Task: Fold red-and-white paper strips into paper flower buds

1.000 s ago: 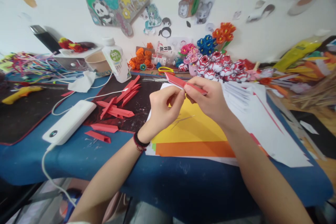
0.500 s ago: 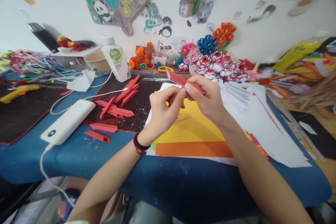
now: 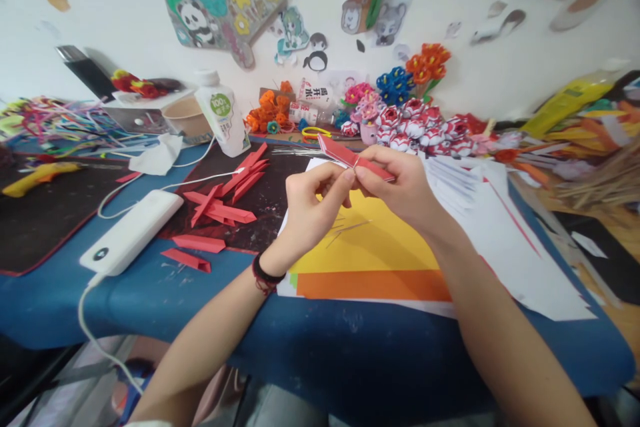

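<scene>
A folded strip of red paper (image 3: pixel 336 149) with pale edges is held up over the yellow sheet (image 3: pixel 390 247), slanting down to the right. What looks like a thin wire (image 3: pixel 357 161) crosses its middle and runs down to my fingertips. My right hand (image 3: pixel 400 180) is closed around the strip's right half, thumb below and fingers above. Just under the strip, my left hand (image 3: pixel 317 203) pinches at the wire, its thumb tip close to the right thumb. The exact grip is partly hidden. Several loose thin wires (image 3: pixel 353 225) lie on the yellow sheet.
Folded red paper pieces (image 3: pixel 220 213) lie on the dark mat to the left, beside a white power bank (image 3: pixel 133 232) with cables. Behind stand a white bottle (image 3: pixel 221 113), yellow-handled scissors (image 3: pixel 316 133) and several craft flowers (image 3: pixel 407 120). White sheets (image 3: pixel 530 253) spread to the right.
The right hand has shifted slightly right and lower along the red strip, uncovering its middle and the thin line across it. The left hand has hardly moved.
</scene>
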